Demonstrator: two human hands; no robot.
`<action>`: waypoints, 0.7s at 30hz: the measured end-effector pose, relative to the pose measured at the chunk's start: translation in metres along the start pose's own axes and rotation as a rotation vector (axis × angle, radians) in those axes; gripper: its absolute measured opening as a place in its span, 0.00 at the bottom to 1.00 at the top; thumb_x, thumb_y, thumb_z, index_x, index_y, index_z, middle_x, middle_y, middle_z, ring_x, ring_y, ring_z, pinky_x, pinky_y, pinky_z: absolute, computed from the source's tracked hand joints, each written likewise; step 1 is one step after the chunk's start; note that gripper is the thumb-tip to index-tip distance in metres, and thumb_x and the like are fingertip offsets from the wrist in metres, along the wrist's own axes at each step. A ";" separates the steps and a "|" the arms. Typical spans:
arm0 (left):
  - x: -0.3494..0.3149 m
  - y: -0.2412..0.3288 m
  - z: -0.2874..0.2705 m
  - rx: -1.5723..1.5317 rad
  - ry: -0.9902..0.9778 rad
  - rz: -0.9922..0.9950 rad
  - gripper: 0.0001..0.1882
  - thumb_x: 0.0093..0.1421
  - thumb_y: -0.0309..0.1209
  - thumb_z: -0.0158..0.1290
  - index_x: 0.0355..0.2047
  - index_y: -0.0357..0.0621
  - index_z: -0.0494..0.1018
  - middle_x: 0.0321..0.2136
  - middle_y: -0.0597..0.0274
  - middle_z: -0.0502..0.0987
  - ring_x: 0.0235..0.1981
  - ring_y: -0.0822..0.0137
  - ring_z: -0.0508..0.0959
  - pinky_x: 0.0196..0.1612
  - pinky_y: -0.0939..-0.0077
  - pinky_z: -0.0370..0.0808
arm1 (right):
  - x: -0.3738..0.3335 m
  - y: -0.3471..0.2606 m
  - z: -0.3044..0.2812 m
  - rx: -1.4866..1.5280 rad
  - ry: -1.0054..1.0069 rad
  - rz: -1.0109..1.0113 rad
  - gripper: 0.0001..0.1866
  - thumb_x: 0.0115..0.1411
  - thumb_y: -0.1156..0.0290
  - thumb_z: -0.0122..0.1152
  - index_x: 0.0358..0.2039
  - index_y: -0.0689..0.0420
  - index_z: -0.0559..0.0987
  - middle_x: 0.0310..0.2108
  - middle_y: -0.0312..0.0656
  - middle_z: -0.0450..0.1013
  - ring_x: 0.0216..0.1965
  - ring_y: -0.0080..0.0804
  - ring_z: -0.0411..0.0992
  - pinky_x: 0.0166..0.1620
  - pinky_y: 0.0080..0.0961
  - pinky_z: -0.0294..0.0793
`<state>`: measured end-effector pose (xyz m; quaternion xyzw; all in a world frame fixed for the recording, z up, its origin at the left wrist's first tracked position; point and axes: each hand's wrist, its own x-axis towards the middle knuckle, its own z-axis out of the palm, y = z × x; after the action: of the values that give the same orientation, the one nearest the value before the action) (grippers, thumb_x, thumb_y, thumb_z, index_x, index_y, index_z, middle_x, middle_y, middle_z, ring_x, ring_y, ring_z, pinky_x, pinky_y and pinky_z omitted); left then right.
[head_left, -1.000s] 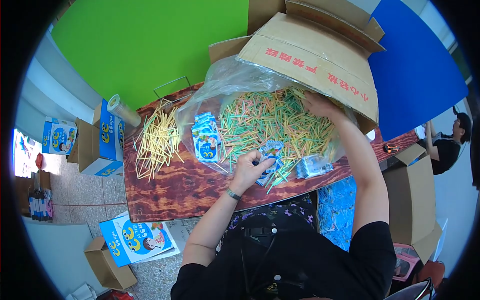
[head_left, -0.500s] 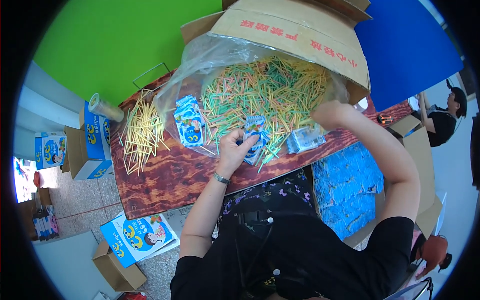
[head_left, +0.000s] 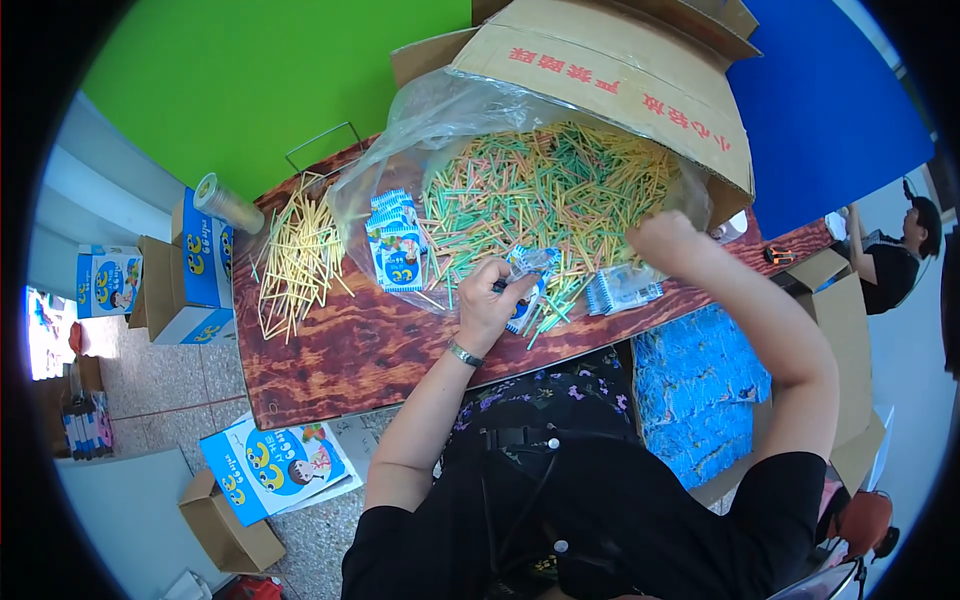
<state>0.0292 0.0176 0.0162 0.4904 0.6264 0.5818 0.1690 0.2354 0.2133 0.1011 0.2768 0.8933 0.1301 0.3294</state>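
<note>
My left hand [head_left: 487,308] is closed around a small blue-and-white packet [head_left: 537,262], held upright over the table's near side. The packet's upper part looks pale and see-through; its lower part is partly behind my fingers. My right hand [head_left: 665,242] is at the right edge of a large heap of thin yellow, green and pink sticks [head_left: 540,190]. Its fingers are curled together, and what they hold is hidden. Below it lie several blue-striped clear packets [head_left: 625,288]. A stack of blue-and-white packets [head_left: 396,245] sits left of the heap.
The heap spills from a plastic bag [head_left: 400,125] in a tipped cardboard carton [head_left: 610,70]. Pale yellow sticks [head_left: 303,260] lie at left, near a clear cylindrical tub [head_left: 228,203]. Blue packets [head_left: 695,390] fill a box below the table's right side. Another person [head_left: 905,245] is far right.
The whole view has shifted slightly. The packet in my left hand has turned, and its upper end now looks pale and see-through. My right hand stays at the heap's right edge.
</note>
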 end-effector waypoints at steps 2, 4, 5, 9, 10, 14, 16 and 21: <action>0.000 -0.002 -0.001 0.026 0.052 0.062 0.14 0.48 0.26 0.66 0.21 0.39 0.70 0.20 0.64 0.70 0.22 0.72 0.71 0.25 0.76 0.66 | -0.028 0.008 -0.067 0.286 -0.012 -0.209 0.12 0.63 0.63 0.53 0.40 0.56 0.77 0.30 0.49 0.77 0.34 0.48 0.77 0.35 0.42 0.76; 0.004 -0.001 0.002 0.037 0.090 0.138 0.15 0.48 0.26 0.67 0.21 0.39 0.69 0.20 0.63 0.69 0.21 0.69 0.70 0.25 0.75 0.66 | -0.030 0.012 -0.090 0.438 -0.016 -0.313 0.13 0.64 0.60 0.52 0.40 0.56 0.74 0.28 0.51 0.76 0.34 0.51 0.77 0.35 0.45 0.74; 0.006 0.002 0.003 0.066 0.107 0.138 0.15 0.47 0.27 0.67 0.21 0.39 0.69 0.20 0.62 0.69 0.21 0.68 0.70 0.24 0.75 0.66 | -0.030 0.013 -0.099 0.591 -0.024 -0.422 0.14 0.65 0.58 0.51 0.41 0.56 0.72 0.27 0.54 0.74 0.34 0.53 0.76 0.36 0.48 0.73; 0.010 0.000 0.007 0.123 0.123 0.148 0.15 0.47 0.28 0.68 0.21 0.39 0.69 0.19 0.61 0.69 0.19 0.67 0.69 0.23 0.74 0.66 | -0.027 -0.005 -0.120 0.632 0.102 -0.533 0.15 0.64 0.58 0.53 0.38 0.59 0.71 0.26 0.54 0.74 0.34 0.54 0.75 0.35 0.49 0.72; 0.011 0.001 0.007 0.123 0.125 0.149 0.15 0.47 0.28 0.68 0.21 0.39 0.69 0.19 0.61 0.69 0.19 0.67 0.69 0.23 0.74 0.66 | -0.023 -0.010 -0.120 0.535 0.158 -0.544 0.15 0.64 0.59 0.54 0.38 0.59 0.72 0.27 0.54 0.74 0.35 0.54 0.76 0.36 0.48 0.72; 0.013 0.006 0.008 0.116 0.128 0.134 0.16 0.46 0.28 0.68 0.22 0.39 0.69 0.19 0.61 0.69 0.19 0.67 0.69 0.23 0.73 0.65 | -0.018 -0.024 -0.131 0.316 0.143 -0.464 0.15 0.63 0.61 0.54 0.38 0.62 0.75 0.30 0.53 0.77 0.37 0.52 0.77 0.38 0.44 0.75; 0.014 0.007 0.007 0.109 0.135 0.141 0.16 0.46 0.27 0.68 0.22 0.39 0.69 0.19 0.61 0.69 0.19 0.67 0.69 0.23 0.73 0.65 | -0.020 -0.029 -0.139 0.297 0.116 -0.426 0.14 0.62 0.63 0.54 0.36 0.62 0.76 0.31 0.53 0.77 0.37 0.51 0.77 0.38 0.43 0.76; 0.016 0.001 0.008 0.192 0.111 0.265 0.13 0.46 0.26 0.68 0.25 0.39 0.71 0.21 0.59 0.72 0.21 0.65 0.73 0.23 0.72 0.68 | -0.014 -0.044 -0.148 0.198 0.048 -0.367 0.12 0.60 0.68 0.53 0.30 0.63 0.80 0.32 0.52 0.78 0.37 0.48 0.78 0.40 0.40 0.77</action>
<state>0.0280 0.0351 0.0211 0.5499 0.6173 0.5625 0.0081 0.1287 0.1626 0.2006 0.1372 0.9448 -0.0141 0.2971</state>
